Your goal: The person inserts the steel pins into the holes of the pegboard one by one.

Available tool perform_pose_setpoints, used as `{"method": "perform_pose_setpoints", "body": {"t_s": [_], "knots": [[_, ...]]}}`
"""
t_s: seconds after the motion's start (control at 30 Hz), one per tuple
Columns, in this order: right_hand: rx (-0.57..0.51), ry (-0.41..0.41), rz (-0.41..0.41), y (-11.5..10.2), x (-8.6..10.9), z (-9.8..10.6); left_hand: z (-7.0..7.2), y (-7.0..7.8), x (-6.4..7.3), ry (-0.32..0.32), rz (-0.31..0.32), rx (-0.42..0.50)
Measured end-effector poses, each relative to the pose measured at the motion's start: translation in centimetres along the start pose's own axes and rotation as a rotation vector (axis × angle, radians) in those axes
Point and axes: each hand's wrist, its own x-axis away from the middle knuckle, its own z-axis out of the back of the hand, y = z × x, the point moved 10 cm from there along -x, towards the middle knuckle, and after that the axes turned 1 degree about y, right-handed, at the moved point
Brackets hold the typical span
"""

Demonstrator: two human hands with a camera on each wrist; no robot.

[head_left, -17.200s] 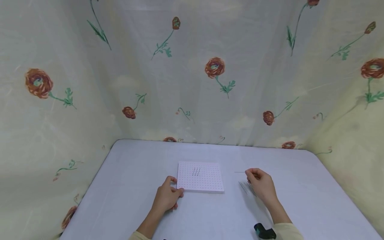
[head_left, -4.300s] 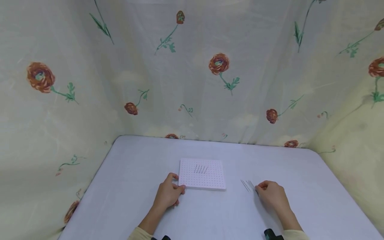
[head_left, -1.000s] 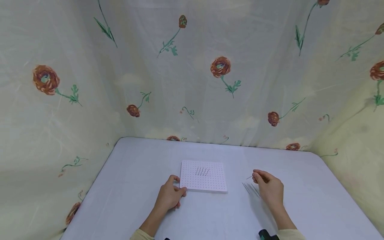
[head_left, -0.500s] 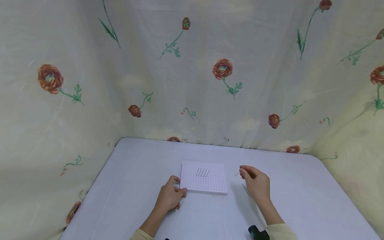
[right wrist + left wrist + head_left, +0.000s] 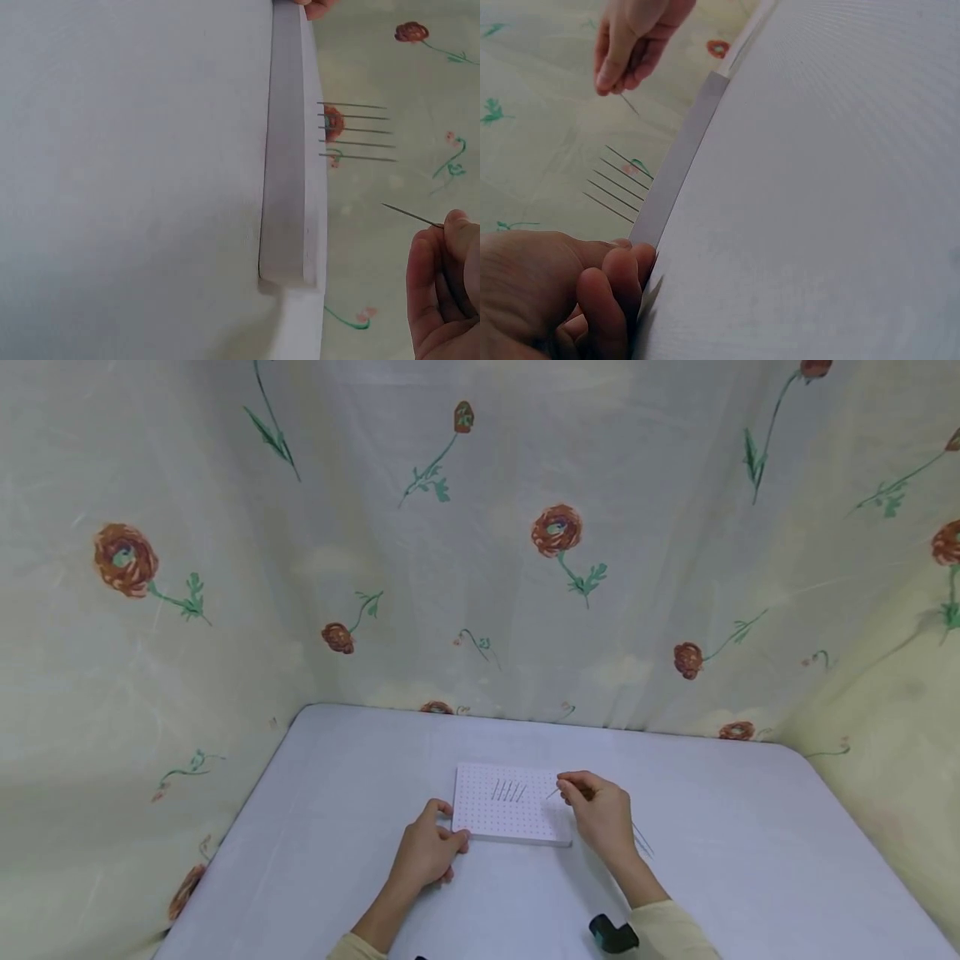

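A square white pegboard (image 5: pixel 495 824) full of small holes lies on the table, with several thin metal pins (image 5: pixel 508 791) standing in a row in it. My left hand (image 5: pixel 423 853) holds the board's near left corner with thumb and fingers. Thumb and fingertips of my right hand (image 5: pixel 603 817) pinch another thin metal pin (image 5: pixel 552 793), which slants above the board's right part. In the right wrist view this pin (image 5: pixel 411 215) points toward the standing row, apart from it. Loose pins (image 5: pixel 642 841) lie right of the board, partly hidden behind the right hand.
A white cloth covers the table (image 5: pixel 360 793). Flower-printed curtain (image 5: pixel 480 568) hangs behind it and at both sides. A black device (image 5: pixel 613 935) sits at the right wrist, above the table's front part.
My right hand picked a pin from the loose ones and has carried it left over the board. The standing row has grown from three pins since the oldest frame. The left hand stays at the corner.
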Motion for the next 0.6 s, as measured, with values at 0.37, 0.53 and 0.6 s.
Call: {"method": "perform_pose_setpoints", "body": {"t_s": [0.37, 0.53, 0.6], "knots": [[0.023, -0.031, 0.026, -0.3, -0.1, -2.6, -0.1, -0.3, -0.2, 0.002, 0.001, 0.003], [0.035, -0.046, 0.013, -0.4, -0.2, -3.2, -0.2, -0.3, -0.2, 0.001, 0.005, 0.005], [0.041, -0.049, 0.011, -0.4, -0.2, -3.5, -0.2, -0.4, -0.3, 0.001, 0.006, 0.006]]}}
